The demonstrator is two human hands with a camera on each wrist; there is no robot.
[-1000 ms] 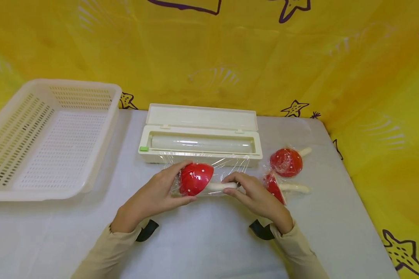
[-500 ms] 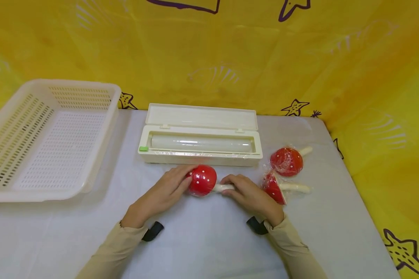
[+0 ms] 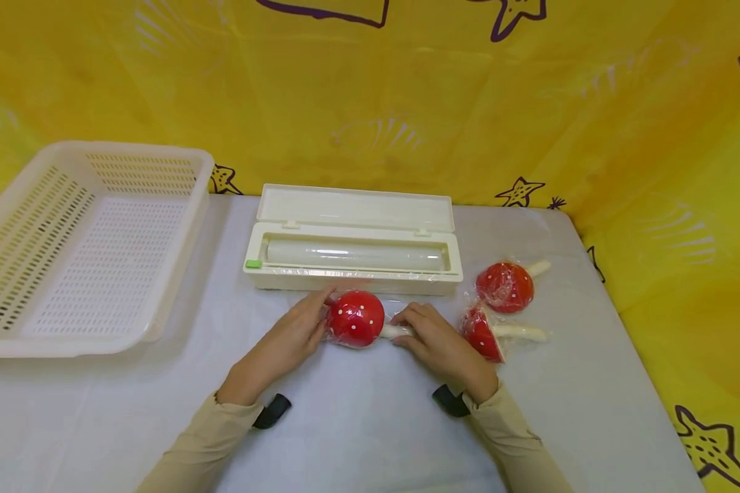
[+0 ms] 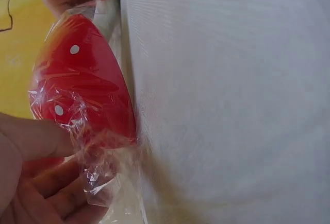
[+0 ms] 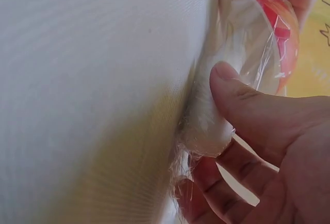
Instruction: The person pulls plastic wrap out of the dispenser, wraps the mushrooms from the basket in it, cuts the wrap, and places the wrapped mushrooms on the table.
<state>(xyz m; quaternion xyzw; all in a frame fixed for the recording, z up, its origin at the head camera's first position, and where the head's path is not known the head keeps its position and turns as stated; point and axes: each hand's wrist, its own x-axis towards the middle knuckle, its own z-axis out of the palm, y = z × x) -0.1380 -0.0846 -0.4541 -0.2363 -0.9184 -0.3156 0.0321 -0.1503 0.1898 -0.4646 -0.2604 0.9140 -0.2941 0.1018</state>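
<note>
A toy mushroom with a red, white-dotted cap and a pale stem lies on the table, wrapped in clear film. My left hand holds the cap's left side; in the left wrist view its thumb rests near the crumpled cling film, fingers on the far side. At the other end, my right hand pinches the stem between thumb and fingers. Behind the mushroom sits an open cling film dispenser with its film roll inside.
Two more film-wrapped toy mushrooms lie to the right: one mushroom nearer the back, another mushroom close to my right hand. A white plastic basket stands at the left. Yellow printed cloth hangs behind the table.
The mushroom has come down and slightly right, and the film no longer stretches up to the dispenser's front. My left hand has shifted its hold around the cap; my right hand stays on the stem.
</note>
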